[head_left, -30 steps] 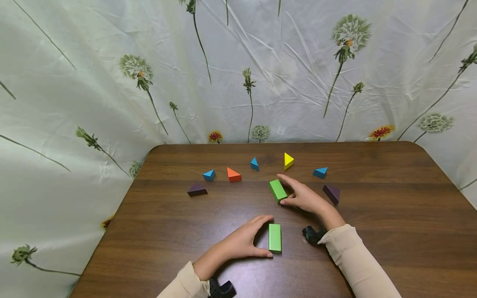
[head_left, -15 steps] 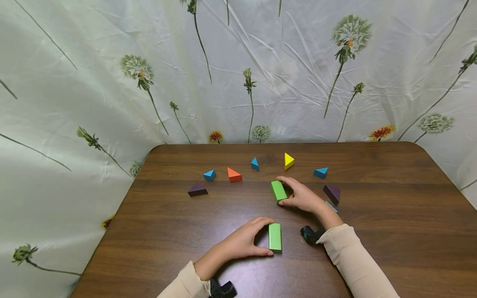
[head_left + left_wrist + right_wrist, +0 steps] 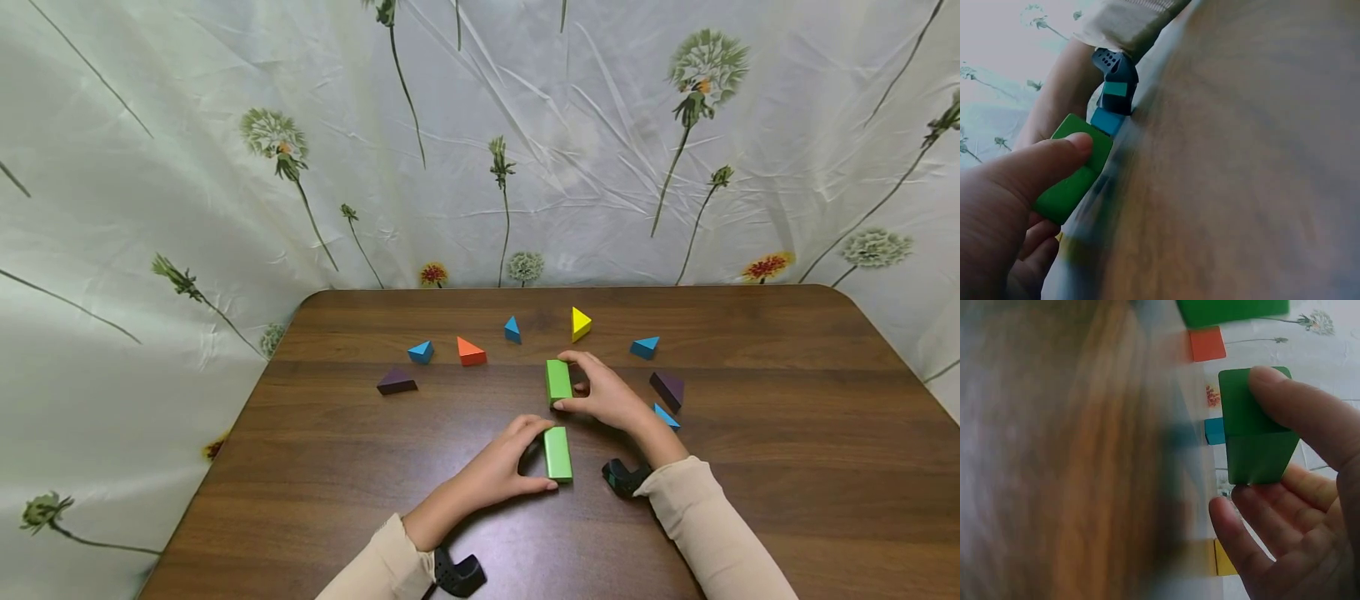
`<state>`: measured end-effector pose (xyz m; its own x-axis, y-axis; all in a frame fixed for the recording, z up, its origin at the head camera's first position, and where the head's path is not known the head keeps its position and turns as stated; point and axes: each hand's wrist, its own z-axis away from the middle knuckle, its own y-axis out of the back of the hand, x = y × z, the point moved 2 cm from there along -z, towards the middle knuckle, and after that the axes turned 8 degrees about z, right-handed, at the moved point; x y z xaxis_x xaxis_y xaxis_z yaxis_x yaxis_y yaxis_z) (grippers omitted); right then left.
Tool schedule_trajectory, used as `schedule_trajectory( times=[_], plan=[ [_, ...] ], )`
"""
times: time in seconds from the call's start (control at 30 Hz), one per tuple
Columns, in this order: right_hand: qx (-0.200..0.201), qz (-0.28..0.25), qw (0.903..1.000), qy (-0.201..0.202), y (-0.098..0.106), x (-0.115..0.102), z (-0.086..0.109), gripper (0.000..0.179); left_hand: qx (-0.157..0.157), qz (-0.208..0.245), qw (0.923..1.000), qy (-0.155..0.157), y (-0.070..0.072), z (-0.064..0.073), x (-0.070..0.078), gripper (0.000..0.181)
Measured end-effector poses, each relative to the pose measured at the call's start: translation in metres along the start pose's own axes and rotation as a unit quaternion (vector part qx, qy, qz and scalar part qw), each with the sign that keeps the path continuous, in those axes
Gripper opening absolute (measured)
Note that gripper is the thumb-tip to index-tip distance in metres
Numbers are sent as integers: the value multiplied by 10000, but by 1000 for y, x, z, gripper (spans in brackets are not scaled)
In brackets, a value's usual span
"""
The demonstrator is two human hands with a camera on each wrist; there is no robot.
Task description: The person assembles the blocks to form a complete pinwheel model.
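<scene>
My left hand (image 3: 495,471) pinches the ends of a green rectangular block (image 3: 557,455) between thumb and fingers, near the middle of the table. The left wrist view shows the thumb on one end of this green block (image 3: 1069,187). Farther back, my right hand (image 3: 606,396) holds a second green block (image 3: 558,381) the same way, thumb at its near end and fingers at the far end. In the right wrist view the thumb presses this second block (image 3: 1257,453). A gap separates the two blocks, which lie almost in line.
Beyond the hands, triangular blocks form an arc: purple (image 3: 397,382), blue (image 3: 421,352), red (image 3: 471,352), blue (image 3: 512,330), yellow (image 3: 581,325), blue (image 3: 645,347) and purple (image 3: 667,391). Another blue triangle (image 3: 666,417) lies beside my right wrist. A patterned curtain (image 3: 465,167) hangs behind the wooden table (image 3: 315,467).
My left hand has moved its green block forward, closer to the other. My right hand has turned its green block straighter. The blue triangle by my right wrist has come into view.
</scene>
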<state>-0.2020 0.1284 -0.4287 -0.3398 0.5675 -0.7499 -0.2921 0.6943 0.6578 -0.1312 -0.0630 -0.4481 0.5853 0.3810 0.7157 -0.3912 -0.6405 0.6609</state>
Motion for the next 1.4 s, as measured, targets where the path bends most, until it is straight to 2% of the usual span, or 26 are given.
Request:
schedule_trajectory(
  times=[0.27, 0.5, 0.8, 1.0, 1.13, 1.23, 1.4],
  plan=[
    [70, 132, 9999, -50, -4, 1, -1, 68, 14, -89, 9996, 264, -1, -7, -4, 72],
    [35, 286, 9995, -100, -6, 3, 0, 69, 12, -37, 9996, 296, 0, -9, -6, 72],
    [-59, -19, 10000, -20, -5, 5, 5, 60, 256, 173, 9984, 483, 0, -8, -6, 68],
    [-61, 5, 10000, -55, -6, 7, 8, 59, 335, 154, 9983, 456, 0, -8, -6, 65],
    [-76, -30, 9999, -69, -2, -9, 13, 56, 358, 201, 9979, 494, 0, -8, -7, 64],
    [-77, -44, 9999, -54, -3, -9, 15, 57, 379, 272, 9976, 521, 0, -8, -7, 63],
    [-45, -45, 10000, 40, -9, 5, 14, 59, 407, 275, 9975, 517, 0, -7, -6, 63]
  ],
)
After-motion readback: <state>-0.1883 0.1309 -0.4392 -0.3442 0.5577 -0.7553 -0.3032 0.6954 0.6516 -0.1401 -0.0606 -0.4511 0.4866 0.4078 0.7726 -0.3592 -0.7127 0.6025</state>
